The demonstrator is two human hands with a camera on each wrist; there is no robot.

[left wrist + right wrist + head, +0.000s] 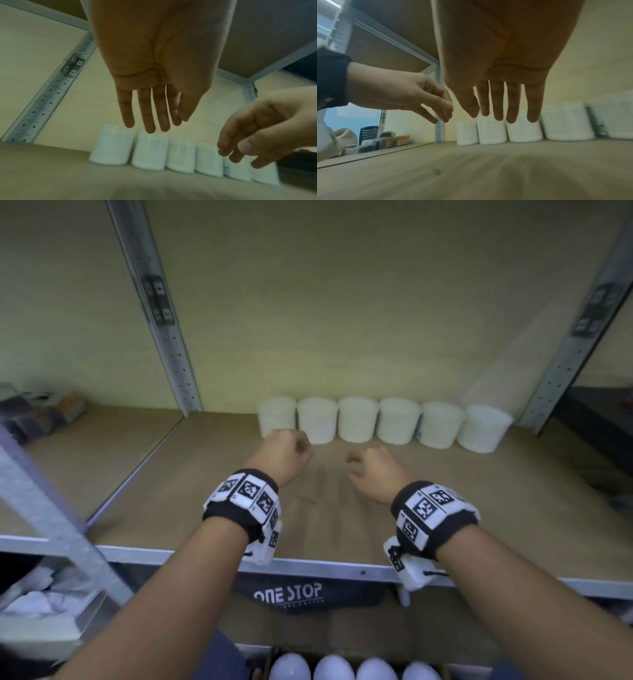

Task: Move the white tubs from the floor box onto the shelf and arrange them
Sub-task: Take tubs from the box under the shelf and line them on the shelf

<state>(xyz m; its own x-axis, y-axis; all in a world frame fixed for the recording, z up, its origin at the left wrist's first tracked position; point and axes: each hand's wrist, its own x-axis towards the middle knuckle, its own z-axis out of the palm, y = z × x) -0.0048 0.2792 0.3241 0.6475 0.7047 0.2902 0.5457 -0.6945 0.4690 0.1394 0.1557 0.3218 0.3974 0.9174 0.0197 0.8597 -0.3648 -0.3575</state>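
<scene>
Several white tubs [358,419] stand upright in one row along the back of the brown shelf board [342,518], side by side. My left hand [301,450] hovers just in front of the two leftmost tubs and holds nothing. My right hand [356,465] hangs beside it, a little nearer to me, also empty. In the left wrist view the left hand [154,124] has straight fingers above the tub row [149,151]. The right wrist view shows the right hand [501,117] with straight fingers before the tubs [523,131]. More white tubs [334,667] sit in the floor box below.
Perforated metal uprights [164,320] [575,344] frame the bay, and a metal front rail [308,566] edges the board. A dark "ONE STOP" bag [291,594] lies on the lower level. Small boxes [41,412] sit in the bay to the left. A slanted metal bar [51,508] crosses the left foreground.
</scene>
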